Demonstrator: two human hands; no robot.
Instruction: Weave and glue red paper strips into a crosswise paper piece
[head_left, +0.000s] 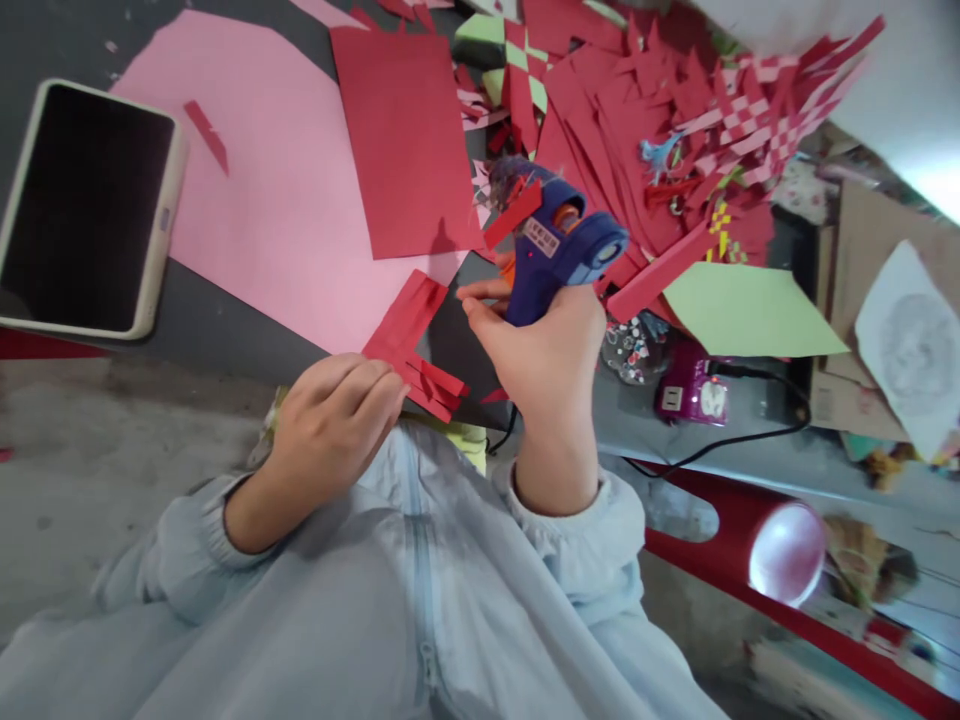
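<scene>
There is one dark blue plastic glue gun [577,245], with two bare hands: one right hand [551,350] around it, one left hand [337,415] to its left. Also left of the gun, I count one phone with pale case [82,210], one large pink paper sheet [262,180] and one large red rectangular paper sheet [409,150]. To its right are one large light green paper sheet [750,310] and one purple box-shaped device [690,388]. Beyond it, the heaped red paper strips [600,120] are many; they overlap, so their exact number I cannot tell.

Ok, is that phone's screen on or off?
Off: the phone shows a plain black screen, with nothing lit. Whether it's powered down or asleep, I cannot tell.
</scene>
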